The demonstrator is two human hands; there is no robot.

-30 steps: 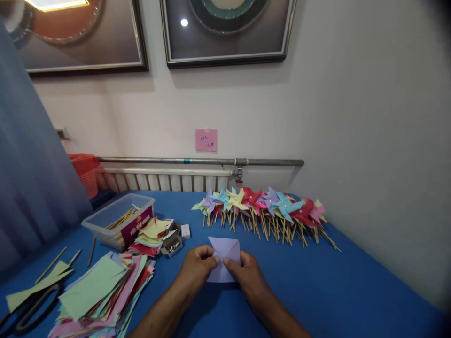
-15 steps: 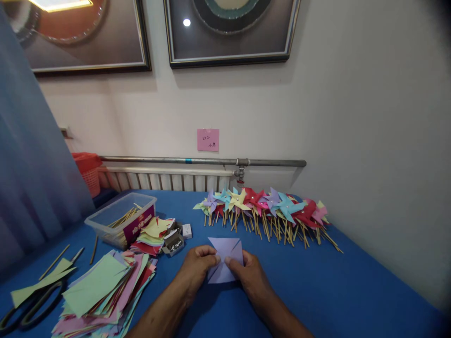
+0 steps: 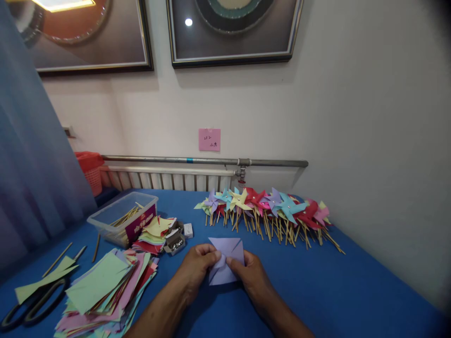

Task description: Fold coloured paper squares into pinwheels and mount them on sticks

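A square of purple paper [image 3: 225, 274], with slits running in from its corners, is held just above the blue tablecloth. My left hand [image 3: 200, 265] pinches its left side, the thumb lying on the paper near the middle. On the right side my right hand [image 3: 251, 272] grips it, thumb on top and fingers behind. Both hands are closed on the paper. To the left lies a stack of coloured paper sheets [image 3: 97, 284]. Small boxes of metal pins [image 3: 175, 243] stand open behind my left hand, beside a pile of cut paper [image 3: 155, 230].
Finished paper pinwheels [image 3: 239, 199] on sticks lie in a row at the back right. A clear plastic box [image 3: 141, 216] holds thin sticks. Black-handled scissors [image 3: 45, 300] lie at the left under a paper scrap. A pipe [image 3: 211, 161] runs along the wall.
My left thumb has shifted slightly, and the left part of the paper now looks bent in toward the middle. The whole view has moved a little.
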